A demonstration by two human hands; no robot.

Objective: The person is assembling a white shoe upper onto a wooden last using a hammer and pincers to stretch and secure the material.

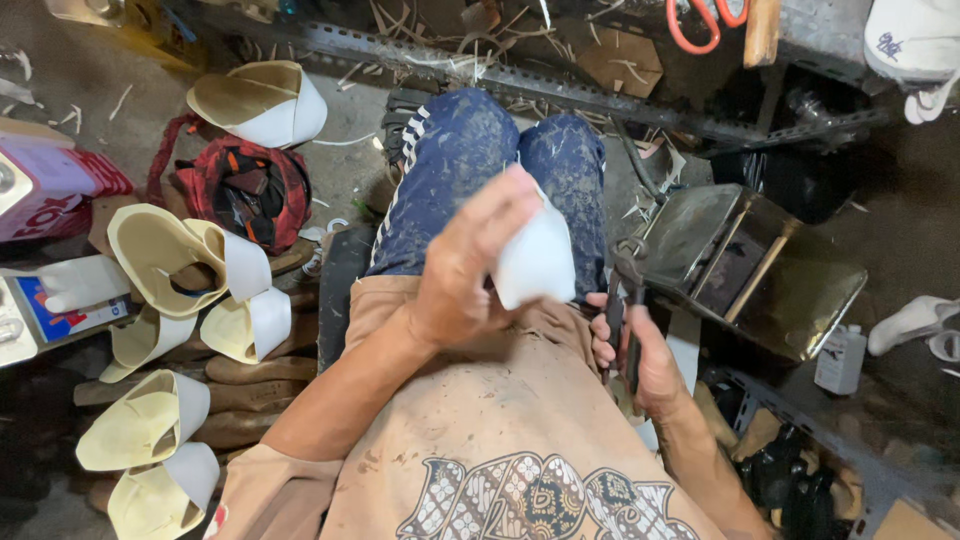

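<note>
In the head view, a white shoe upper (537,262) is held over the lap, clasped by the raised left hand (465,268), its fingers curled over the top edge. Just right of that grip, dark pincers (626,300) are clenched upright in the lowered right hand (640,355), beside a metal box (760,270).

— What's the floor (80,70) like?
— Grey concrete, dusty, littered with pale offcuts.
— And further back?
— A slotted metal rack (560,85) runs across the top; a dark metal box (800,290) sits at right. Dim light, deep shadows in the corners.
</note>
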